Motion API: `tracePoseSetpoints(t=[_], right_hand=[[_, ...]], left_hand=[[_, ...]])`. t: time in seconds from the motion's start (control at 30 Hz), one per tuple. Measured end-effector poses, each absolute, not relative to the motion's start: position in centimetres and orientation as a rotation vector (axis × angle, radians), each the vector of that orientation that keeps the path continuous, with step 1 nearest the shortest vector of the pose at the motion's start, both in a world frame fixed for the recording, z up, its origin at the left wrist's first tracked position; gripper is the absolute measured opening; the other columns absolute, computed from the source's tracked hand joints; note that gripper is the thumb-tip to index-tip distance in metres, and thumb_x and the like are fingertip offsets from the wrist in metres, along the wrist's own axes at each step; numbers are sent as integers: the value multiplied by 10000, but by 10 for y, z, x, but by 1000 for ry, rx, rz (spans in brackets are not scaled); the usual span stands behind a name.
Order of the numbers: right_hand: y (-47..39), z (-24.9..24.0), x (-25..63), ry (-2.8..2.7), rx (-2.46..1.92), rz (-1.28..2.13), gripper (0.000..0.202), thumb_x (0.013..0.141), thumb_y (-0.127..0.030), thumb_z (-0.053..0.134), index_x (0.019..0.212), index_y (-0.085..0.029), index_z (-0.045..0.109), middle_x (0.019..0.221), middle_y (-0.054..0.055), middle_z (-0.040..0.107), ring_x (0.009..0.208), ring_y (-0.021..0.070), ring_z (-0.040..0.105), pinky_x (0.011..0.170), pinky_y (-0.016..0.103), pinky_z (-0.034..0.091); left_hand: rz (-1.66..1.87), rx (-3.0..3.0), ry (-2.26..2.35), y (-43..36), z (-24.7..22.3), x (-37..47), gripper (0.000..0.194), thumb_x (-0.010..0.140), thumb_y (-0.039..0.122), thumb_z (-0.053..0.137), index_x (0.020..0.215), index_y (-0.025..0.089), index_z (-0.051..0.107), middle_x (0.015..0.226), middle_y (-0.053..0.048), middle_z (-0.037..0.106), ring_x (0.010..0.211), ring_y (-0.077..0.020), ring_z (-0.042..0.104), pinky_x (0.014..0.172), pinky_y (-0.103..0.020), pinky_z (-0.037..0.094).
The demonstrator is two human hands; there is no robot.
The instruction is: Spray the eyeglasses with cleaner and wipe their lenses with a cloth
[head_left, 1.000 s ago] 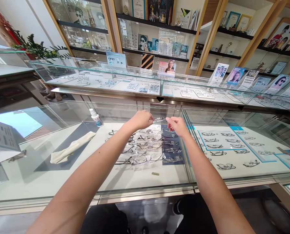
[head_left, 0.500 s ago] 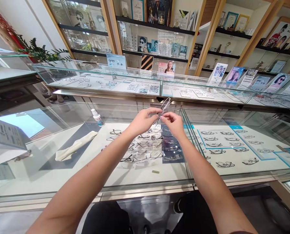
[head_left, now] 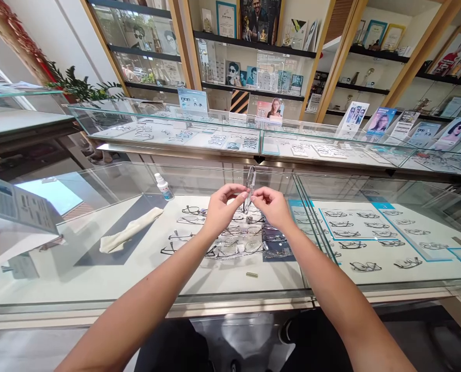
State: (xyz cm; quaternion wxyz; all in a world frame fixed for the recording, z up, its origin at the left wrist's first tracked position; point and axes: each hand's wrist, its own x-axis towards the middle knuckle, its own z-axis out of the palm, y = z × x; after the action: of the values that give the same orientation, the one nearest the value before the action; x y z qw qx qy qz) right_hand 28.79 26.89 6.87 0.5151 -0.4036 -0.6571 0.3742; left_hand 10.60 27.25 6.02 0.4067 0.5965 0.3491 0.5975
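A pair of eyeglasses with a thin dark frame stands on edge between my two hands, above the glass display counter. My left hand pinches it from the left with thumb and fingertips. From the other side my right hand grips it, fingers curled. The fingers cover part of the frame. Under the glass below lie rows of eyeglasses, partly hidden by my left forearm. A dark mat on the left carries a folded cream cloth. A small white spray bottle stands at the mat's far end.
The glass counter's front edge runs before my legs. More eyeglasses lie in the case at right. A printed sign stands at left. Behind is another display case with upright cards, then wall shelves.
The eyeglasses have turned from a slant to nearly upright and moved slightly left and down. Both hands keep hold of them. The camera view has shifted a little.
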Motion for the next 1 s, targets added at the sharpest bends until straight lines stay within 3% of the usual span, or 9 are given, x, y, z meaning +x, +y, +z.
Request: tracePoseSetpoints(t=[0.4,0.63,0.8,1.0], right_hand=[[270,66,295,-1607,-1013,814,206,851,-429,731,850,-223,736,673,-25,559,626,149,448,622,305,379],[271,70,310,-1722,-1184,420,172,996,-393,604,934,-258,690,559,-53,601,546,168,528,671,325,394],[274,74,322,-1652,-1248,200,216,1078,-417,530,1088,-261,679,879,21,851,604,194,676,695,339,419],[280,81,340,-1489,-1198,87,270,1062,-471,567,1112,-247,709,1074,84,863,789,240,749,750,367,491]], left_hand=[[1438,1573,920,281,52,98,373,923,578,784,966,213,721,1073,-81,791,1071,-263,728,1016,-401,547],[1397,1634,919,283,52,98,412,959,632,704,978,234,601,1111,-88,752,1173,-288,729,1075,-422,518],[1356,1734,968,286,54,92,396,1000,624,636,982,233,581,1115,-93,736,1149,-274,700,1014,-403,528],[1210,1822,987,289,50,85,326,1035,559,601,1021,234,616,1133,-90,703,1108,-255,664,924,-390,579]])
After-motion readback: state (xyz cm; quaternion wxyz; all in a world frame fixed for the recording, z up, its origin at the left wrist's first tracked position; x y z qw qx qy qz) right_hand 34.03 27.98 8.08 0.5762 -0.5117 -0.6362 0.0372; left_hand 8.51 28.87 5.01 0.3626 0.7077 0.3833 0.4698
